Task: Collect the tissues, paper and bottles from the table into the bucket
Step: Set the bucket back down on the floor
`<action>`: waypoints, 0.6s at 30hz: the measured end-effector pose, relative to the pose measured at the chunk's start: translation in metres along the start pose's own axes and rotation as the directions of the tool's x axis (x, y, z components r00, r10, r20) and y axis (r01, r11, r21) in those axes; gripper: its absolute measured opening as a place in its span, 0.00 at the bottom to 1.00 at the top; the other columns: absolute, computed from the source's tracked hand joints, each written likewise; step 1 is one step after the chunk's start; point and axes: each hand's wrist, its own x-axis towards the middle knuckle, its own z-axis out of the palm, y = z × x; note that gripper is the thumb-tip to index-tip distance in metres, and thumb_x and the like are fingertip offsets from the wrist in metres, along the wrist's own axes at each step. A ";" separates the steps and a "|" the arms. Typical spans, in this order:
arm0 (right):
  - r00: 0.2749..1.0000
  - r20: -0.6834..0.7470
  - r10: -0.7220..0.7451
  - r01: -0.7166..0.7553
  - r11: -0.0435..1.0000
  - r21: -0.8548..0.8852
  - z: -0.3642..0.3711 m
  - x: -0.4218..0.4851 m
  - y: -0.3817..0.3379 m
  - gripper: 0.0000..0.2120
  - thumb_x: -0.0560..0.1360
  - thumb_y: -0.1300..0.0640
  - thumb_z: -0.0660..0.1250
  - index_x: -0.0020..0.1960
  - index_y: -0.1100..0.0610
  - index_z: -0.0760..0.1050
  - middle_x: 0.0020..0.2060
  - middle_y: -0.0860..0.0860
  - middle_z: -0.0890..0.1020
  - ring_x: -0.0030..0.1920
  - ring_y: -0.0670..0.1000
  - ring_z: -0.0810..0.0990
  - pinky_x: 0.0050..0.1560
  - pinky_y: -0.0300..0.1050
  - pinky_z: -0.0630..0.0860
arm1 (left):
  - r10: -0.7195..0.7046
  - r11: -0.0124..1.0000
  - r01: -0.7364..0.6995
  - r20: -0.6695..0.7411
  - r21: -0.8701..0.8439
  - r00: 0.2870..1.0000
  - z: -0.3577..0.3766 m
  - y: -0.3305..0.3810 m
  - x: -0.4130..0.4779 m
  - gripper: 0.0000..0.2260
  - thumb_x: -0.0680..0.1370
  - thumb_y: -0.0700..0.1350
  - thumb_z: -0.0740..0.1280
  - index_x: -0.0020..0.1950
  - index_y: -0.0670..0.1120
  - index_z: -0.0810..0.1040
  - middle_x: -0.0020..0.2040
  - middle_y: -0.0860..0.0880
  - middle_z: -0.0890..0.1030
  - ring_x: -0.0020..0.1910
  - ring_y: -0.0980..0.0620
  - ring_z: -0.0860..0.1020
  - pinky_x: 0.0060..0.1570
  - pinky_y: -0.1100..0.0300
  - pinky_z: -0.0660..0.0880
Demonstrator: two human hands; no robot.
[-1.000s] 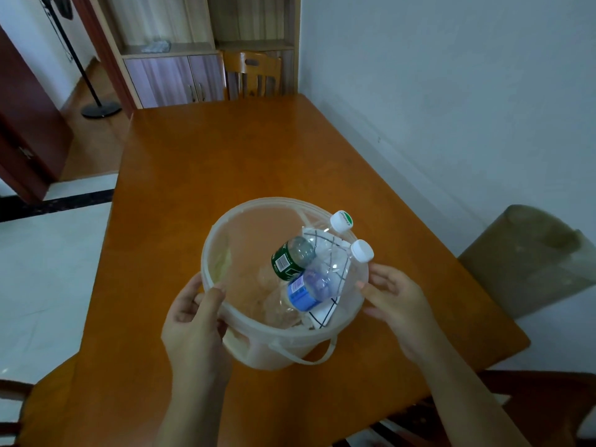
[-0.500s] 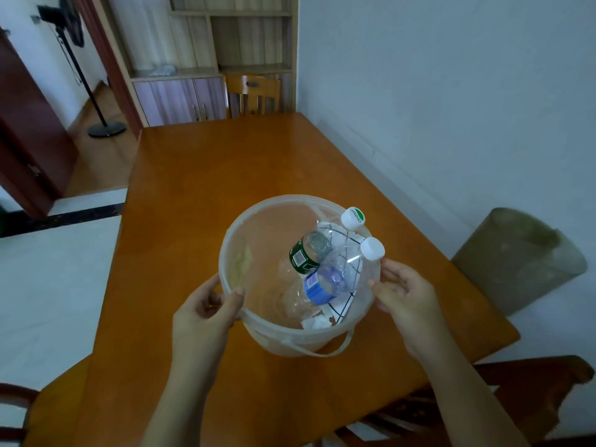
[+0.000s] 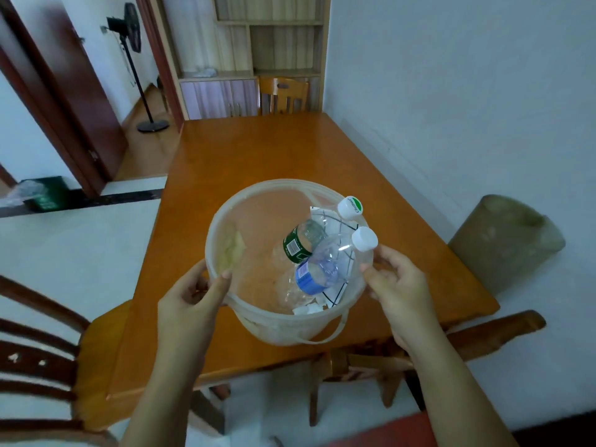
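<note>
A translucent white bucket (image 3: 258,201) is held above the near end of the wooden table (image 3: 258,150). My left hand (image 3: 190,301) grips its left rim and my right hand (image 3: 398,285) grips its right rim. Inside lean two clear bottles with white caps: one with a green label (image 3: 298,243) and one with a blue label (image 3: 317,272). A sheet of white paper with black lines (image 3: 335,293) stands behind them, and crumpled white tissue (image 3: 306,309) lies at the bottom. The bucket's handle (image 3: 329,337) hangs down at the front.
A wall runs along the table's right side. A covered chair (image 3: 503,240) stands at the right, a wooden chair (image 3: 42,350) at the near left and another (image 3: 283,95) at the far end. A cabinet with shelves, a standing fan (image 3: 129,37) and a doorway lie beyond.
The bucket has risen off the table between both hands and come toward the near edge. The view has pulled back, showing more floor and chairs.
</note>
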 end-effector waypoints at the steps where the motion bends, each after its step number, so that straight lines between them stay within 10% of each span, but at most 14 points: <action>1: 1.000 0.024 -0.001 0.001 1.000 0.003 0.003 -0.009 0.000 0.17 0.72 0.59 0.67 0.56 0.43 0.71 0.45 0.37 0.79 0.45 0.38 0.79 0.33 0.28 0.74 | -0.015 1.000 0.015 -0.032 -0.008 0.999 -0.008 0.002 -0.011 0.11 0.66 0.56 0.67 0.48 0.64 0.75 0.37 0.61 0.81 0.37 0.63 0.79 0.29 0.72 0.73; 13: 0.996 0.086 -0.015 0.009 0.998 0.065 0.033 -0.128 0.000 0.16 0.71 0.63 0.67 0.50 0.42 0.74 0.52 0.47 0.81 0.52 0.48 0.80 0.50 0.49 0.77 | -0.042 0.998 0.042 -0.015 0.050 0.999 -0.107 0.003 -0.103 0.25 0.67 0.54 0.66 0.61 0.46 0.78 0.44 0.45 0.81 0.41 0.51 0.81 0.32 0.66 0.77; 18: 0.999 0.044 0.016 -0.018 0.998 0.060 0.068 -0.196 0.013 0.16 0.71 0.62 0.67 0.56 0.48 0.75 0.46 0.43 0.84 0.49 0.45 0.81 0.46 0.41 0.79 | -0.063 0.996 0.063 0.012 0.068 0.998 -0.173 -0.015 -0.130 0.27 0.66 0.57 0.65 0.62 0.49 0.77 0.45 0.48 0.81 0.45 0.47 0.79 0.41 0.58 0.78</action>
